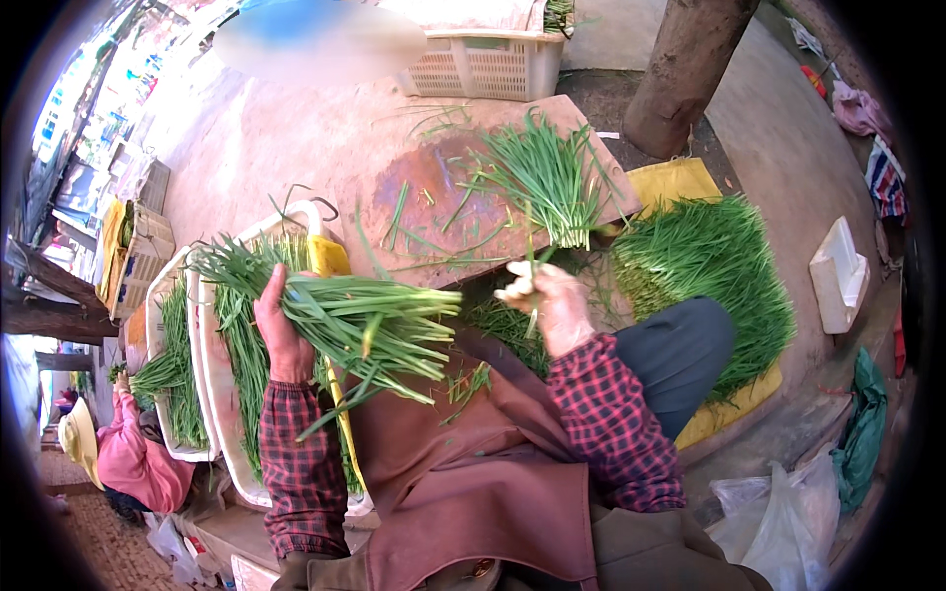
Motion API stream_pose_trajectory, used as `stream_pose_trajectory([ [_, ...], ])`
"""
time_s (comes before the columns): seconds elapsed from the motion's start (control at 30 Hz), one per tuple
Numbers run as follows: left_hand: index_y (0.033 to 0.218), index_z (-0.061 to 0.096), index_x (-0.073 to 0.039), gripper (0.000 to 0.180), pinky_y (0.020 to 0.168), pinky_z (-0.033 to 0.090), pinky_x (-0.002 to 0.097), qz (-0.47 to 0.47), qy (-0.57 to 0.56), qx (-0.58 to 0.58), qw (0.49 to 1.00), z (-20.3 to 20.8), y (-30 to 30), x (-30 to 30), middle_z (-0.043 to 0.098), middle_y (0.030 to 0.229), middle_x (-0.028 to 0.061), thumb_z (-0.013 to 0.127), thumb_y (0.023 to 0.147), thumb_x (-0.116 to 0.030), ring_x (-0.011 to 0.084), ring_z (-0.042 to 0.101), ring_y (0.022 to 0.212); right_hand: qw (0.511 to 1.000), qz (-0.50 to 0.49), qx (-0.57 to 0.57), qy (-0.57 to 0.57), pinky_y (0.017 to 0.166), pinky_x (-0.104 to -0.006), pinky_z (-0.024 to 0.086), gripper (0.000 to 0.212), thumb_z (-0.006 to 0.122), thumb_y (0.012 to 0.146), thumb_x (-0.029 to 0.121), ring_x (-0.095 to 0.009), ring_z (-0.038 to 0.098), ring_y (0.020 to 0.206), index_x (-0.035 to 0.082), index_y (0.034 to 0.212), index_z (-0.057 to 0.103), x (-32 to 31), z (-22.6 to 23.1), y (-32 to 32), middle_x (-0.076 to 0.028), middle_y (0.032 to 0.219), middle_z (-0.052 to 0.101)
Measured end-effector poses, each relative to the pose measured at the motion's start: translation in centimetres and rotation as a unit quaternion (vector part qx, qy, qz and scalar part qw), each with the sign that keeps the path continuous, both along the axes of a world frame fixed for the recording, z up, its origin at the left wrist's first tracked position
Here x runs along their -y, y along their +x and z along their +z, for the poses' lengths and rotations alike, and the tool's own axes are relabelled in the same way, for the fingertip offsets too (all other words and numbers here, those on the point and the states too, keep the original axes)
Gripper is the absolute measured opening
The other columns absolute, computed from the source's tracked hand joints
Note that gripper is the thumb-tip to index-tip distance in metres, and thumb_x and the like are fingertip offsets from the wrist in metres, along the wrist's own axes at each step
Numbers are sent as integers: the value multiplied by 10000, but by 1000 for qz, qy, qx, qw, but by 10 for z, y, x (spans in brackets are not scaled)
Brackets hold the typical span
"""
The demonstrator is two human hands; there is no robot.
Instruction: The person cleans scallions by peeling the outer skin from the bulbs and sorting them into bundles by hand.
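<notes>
My left hand (pixel 284 325) is wrapped round a thick bunch of garlic chives (pixel 379 313). Their cut pale ends point right and their leafy tips hang over the crate on the left. To the right of those ends, my right hand (pixel 550 298) is closed in a pinch, with a few loose chive leaves (pixel 533 258) sticking out between the fingers. Just beyond it, another bunch of chives (pixel 554 182) lies on a low wooden board (pixel 399 236) strewn with stray leaves. A brown apron (pixel 463 443) covers my lap, with chive scraps on it.
White crates (pixel 235 433) of chives stand at my left. A big chive pile (pixel 714 286) lies on yellow sacking (pixel 675 180) at right. Beyond are a tree trunk (pixel 680 84), a pale slatted crate (pixel 483 67) and a foam piece (pixel 839 278). A person in pink (pixel 143 455) handles chives far left.
</notes>
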State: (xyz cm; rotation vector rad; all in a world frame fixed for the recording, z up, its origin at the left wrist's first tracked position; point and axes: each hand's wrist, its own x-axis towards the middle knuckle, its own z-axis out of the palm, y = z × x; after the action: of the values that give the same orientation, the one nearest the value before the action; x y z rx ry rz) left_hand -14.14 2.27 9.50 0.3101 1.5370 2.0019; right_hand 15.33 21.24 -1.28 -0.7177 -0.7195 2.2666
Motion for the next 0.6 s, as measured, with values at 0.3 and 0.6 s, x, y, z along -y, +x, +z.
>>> stream_pose_trajectory([
  [0.3, 891, 678, 85, 419, 635, 576, 321, 28, -46, -19, 998, -2, -6, -3, 699, 777, 138, 528, 1027, -281, 220, 674, 639, 639, -80, 284, 711, 978, -380, 484, 421, 744, 851, 109, -284, 616, 1149, 38, 1256, 653, 26, 65, -5, -140, 1274, 644],
  [0.6, 931, 682, 84, 332, 643, 565, 301, -9, -52, -54, 997, 2, 27, -29, 715, 791, 131, 595, 980, -233, 196, 684, 648, 555, -55, 232, 797, 718, -354, 505, 366, 717, 834, 119, -231, 628, 842, 84, 1195, 670, 60, 92, -78, -71, 973, 654],
])
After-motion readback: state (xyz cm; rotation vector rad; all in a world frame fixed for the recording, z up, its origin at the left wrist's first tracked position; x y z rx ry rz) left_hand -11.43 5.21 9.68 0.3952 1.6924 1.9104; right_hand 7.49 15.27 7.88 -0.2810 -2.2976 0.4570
